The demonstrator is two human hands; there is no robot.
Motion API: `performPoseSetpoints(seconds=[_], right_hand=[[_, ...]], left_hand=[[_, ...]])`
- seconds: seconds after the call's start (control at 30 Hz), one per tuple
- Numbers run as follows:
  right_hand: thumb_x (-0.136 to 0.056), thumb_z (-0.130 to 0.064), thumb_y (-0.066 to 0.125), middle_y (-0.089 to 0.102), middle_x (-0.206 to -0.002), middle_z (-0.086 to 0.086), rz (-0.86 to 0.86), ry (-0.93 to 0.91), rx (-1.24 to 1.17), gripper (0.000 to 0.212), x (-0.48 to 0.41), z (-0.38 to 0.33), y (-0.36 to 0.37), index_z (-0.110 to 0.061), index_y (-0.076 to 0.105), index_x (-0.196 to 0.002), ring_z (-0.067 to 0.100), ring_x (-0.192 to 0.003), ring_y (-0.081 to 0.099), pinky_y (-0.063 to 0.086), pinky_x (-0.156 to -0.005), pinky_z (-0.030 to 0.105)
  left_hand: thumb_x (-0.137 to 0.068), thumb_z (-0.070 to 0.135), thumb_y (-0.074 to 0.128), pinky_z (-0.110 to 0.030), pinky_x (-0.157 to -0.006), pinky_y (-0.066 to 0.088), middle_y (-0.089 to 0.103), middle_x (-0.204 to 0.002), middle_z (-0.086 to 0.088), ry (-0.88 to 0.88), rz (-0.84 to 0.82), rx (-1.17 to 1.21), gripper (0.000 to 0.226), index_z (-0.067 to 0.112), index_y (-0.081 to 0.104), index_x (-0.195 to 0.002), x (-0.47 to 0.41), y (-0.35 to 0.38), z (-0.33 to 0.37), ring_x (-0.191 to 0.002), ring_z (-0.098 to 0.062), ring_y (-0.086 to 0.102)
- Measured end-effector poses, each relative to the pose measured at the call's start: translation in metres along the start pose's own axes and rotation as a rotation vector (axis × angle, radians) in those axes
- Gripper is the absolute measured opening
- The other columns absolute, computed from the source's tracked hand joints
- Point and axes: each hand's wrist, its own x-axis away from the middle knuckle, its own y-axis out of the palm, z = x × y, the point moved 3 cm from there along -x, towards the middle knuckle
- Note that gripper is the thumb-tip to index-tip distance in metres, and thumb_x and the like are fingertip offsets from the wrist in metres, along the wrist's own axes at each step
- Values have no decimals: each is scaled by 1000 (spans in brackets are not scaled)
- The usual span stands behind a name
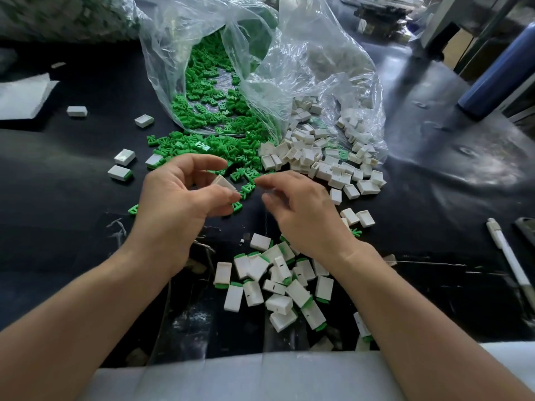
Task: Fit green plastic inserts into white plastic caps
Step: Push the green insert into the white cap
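Note:
My left hand pinches one white plastic cap between thumb and fingers, above the black table. My right hand hovers just right of it with fingers loosely curled; its fingertips reach toward loose green inserts, and I cannot tell whether it holds one. A heap of green inserts spills from a clear plastic bag. Empty white caps lie piled to the right of them. Fitted caps with green ends lie in a pile near the table's front edge.
A few fitted caps lie scattered at the left. A white pen lies at the right edge, a blue bottle stands at the far right. White paper sits at the far left on the black table.

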Motion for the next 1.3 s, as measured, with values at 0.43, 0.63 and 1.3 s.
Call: performPoseSetpoints(seconds=[0.43, 0.63, 1.3], right_hand=[[-85, -1, 54, 61, -118, 2, -67, -125, 234, 44, -8, 5, 11, -15, 53, -127, 23, -111, 50, 33, -95, 31], [-87, -8, 57, 58, -110, 6, -53, -48, 192, 32, -7, 9, 7, -14, 60, -119, 23, -106, 50, 32, -88, 25], [-84, 0, 61, 64, -78, -9, 78, 19, -487, 31, 5, -7, -18, -31, 61, -81, 16, -75, 65, 55, -78, 42]], left_hand=[[-71, -9, 70, -16, -50, 50, 65, -63, 6, 40, -19, -63, 29, 20, 66, -76, 0, 2, 2, -54, -5, 58], [-73, -6, 70, -16, -51, 50, 67, -64, 7, 36, -37, -54, 27, 21, 67, -71, 1, 2, 2, -58, -6, 59], [-74, -3, 68, -16, -56, 53, 70, -64, 4, -19, -144, -106, 20, 17, 70, -74, 5, 9, 2, -63, -9, 63]])
